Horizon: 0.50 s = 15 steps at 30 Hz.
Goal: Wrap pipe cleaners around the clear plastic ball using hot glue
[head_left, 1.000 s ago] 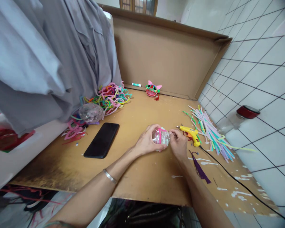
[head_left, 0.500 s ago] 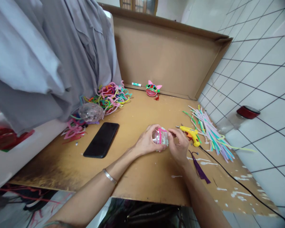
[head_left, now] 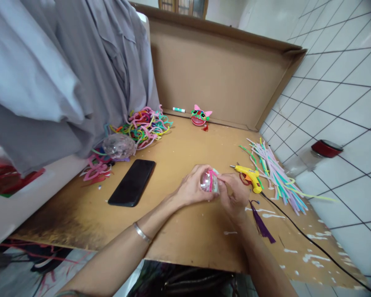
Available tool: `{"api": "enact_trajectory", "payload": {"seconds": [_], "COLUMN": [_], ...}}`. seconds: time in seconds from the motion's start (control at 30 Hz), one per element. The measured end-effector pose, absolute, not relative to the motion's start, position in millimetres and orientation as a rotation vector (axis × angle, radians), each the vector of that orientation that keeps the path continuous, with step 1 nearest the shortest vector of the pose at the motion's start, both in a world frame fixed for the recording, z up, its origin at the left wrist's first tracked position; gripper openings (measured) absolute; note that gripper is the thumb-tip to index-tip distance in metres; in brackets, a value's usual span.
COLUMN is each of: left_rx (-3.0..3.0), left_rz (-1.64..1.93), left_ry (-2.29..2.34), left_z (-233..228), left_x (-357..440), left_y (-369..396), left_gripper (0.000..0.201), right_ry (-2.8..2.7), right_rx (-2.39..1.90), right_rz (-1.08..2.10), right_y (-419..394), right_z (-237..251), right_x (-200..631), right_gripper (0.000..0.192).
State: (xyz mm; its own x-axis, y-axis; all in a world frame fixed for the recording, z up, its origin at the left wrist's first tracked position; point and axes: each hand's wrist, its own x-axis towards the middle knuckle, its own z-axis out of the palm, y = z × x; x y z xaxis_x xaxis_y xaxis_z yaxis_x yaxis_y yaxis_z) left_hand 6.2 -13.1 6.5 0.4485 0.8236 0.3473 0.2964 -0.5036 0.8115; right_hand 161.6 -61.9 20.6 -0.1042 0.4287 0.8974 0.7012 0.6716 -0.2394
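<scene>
On the cardboard work surface (head_left: 185,231) I saw a black phone (head_left: 132,182) at left. The left hand (head_left: 191,187) cupped a clear ball (head_left: 209,181) (pink strip across it) from its left; the right hand (head_left: 234,196) pinched that strip, touching the ball's right side. A yellow glue gun (head_left: 249,174) lay just beyond.

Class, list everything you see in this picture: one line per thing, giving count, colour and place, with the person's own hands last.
board: one, brown, under everything
ball: one, clear with pink strip, between both hands
glue gun: one, yellow, right of hands
straight stems: many, pastel, right side
tassel: one, purple, near right wrist
phone: one, black, left of hands
second ball: one, clear, left rear
bent stems: many, mixed colours, left rear
mask: one, pink and green, rear
marker: one, white and green, rear
jar: one, red lid, on tiles
cloth: grey, hanging left
left hand: holds ball
right hand: pinches ball's strip
</scene>
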Motion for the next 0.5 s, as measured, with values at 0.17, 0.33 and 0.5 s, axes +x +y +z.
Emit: {"api": "enact_trajectory", "payload": {"seconds": [0.17, 0.33, 0.5], "left_rx": [2.017, 2.023, 2.01], "left_rz": [1.006, 1.044, 1.05], "left_ry": [0.927, 0.911, 0.915], "left_z": [7.7, 8.1, 7.4], "left_x": [7.3, 8.0, 7.7], "left_y": [-13.4, -13.3, -13.5], "left_gripper": [0.067, 0.066, 0.064], "right_ry": [-1.723, -1.733, -1.762], "right_rx": [-1.028, -1.052, -0.945], "right_rz": [-0.25, -0.183, -0.159], "right_y": [-67.0, -69.0, -66.0], "right_z": [23.9, 25.5, 23.0], "right_x": [159.4, 157.9, 159.0], "right_gripper": [0.015, 0.013, 0.014]}}
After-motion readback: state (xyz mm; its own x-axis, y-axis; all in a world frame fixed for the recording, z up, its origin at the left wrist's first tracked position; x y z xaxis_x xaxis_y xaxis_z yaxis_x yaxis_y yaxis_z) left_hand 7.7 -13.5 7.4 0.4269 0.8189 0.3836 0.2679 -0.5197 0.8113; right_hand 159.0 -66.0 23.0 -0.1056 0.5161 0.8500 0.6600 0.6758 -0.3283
